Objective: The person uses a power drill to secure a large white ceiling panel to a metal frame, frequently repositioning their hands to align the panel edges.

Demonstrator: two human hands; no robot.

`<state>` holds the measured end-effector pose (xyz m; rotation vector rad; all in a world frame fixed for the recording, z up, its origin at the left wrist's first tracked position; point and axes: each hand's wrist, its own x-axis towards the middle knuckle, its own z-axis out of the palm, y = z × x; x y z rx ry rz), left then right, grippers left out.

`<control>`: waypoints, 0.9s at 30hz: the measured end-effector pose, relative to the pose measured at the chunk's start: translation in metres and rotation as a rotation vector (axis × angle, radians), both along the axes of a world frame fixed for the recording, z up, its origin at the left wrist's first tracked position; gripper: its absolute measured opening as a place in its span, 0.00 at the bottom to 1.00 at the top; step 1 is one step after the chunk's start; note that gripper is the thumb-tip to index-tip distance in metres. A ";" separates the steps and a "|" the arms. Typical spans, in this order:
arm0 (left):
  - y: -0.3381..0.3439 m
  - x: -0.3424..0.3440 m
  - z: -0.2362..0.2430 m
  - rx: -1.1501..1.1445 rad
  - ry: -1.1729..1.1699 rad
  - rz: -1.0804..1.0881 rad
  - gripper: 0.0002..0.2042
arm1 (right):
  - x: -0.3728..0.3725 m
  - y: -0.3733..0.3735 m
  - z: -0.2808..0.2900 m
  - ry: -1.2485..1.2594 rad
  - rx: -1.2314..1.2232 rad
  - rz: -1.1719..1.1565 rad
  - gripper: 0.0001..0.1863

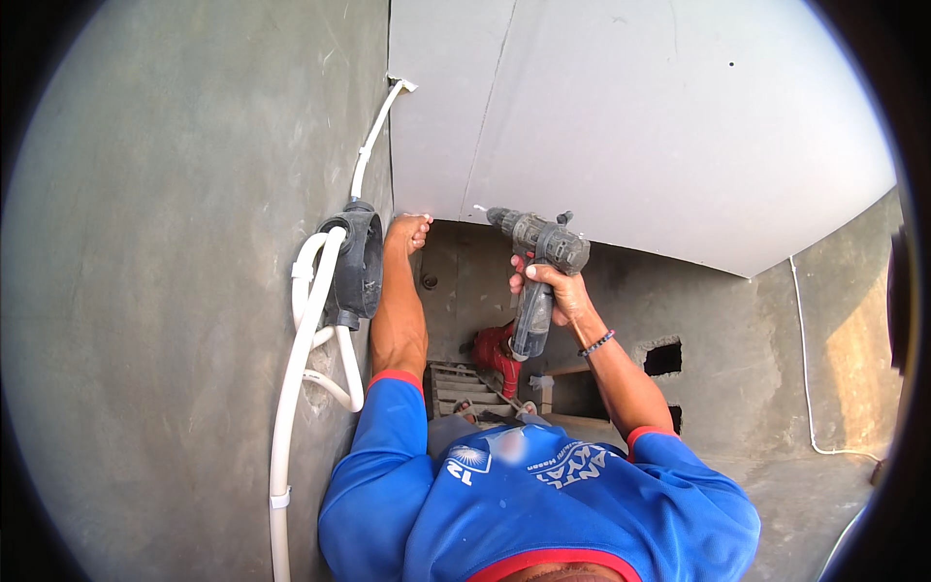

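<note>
Already, white conduit (pixel 288 427) is entering the black box (pixel 367 267). The left hand (pixel 408 231) is making a fist by the pale panel (pixel 630 126), any contents being hidden. That panel is already abutting the wall (pixel 194 242); edge work is seemingly remaining. The right hand (pixel 562 291) is gripping a drill (pixel 535 235), its bit's contact being unclear.

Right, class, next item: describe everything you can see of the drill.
The drill is dark grey and black, plastic-looking, with pale dusty scuffs. Its chuck points to the picture's left and slightly up, carrying a pale tip. The handle runs down toward the person. The right hand grips it just below the body. It overlaps the white board's edge in view; whether the tip touches is unclear.
</note>
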<state>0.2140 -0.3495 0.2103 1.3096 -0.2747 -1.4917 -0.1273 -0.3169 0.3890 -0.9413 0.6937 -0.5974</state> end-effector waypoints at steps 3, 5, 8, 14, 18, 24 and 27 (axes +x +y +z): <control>-0.003 -0.003 0.004 -0.004 -0.008 -0.002 0.07 | 0.000 0.000 -0.002 0.020 -0.040 0.032 0.29; -0.003 -0.004 0.005 -0.008 -0.031 -0.011 0.08 | 0.007 0.008 0.003 0.024 -0.151 0.015 0.35; 0.002 0.001 -0.002 -0.026 0.003 0.005 0.07 | 0.016 0.002 -0.022 0.122 -0.305 0.098 0.46; 0.001 0.003 -0.009 -0.010 -0.033 0.017 0.08 | 0.037 0.001 -0.047 0.600 -1.252 0.369 0.48; 0.001 0.005 -0.009 0.006 -0.016 0.014 0.08 | 0.055 0.006 -0.062 0.848 -1.604 0.519 0.40; 0.001 0.003 -0.008 0.002 -0.039 -0.008 0.08 | 0.067 -0.006 -0.079 0.890 -1.919 0.524 0.38; 0.001 0.004 -0.008 -0.001 -0.035 -0.014 0.08 | 0.070 -0.012 -0.081 0.887 -1.968 0.533 0.38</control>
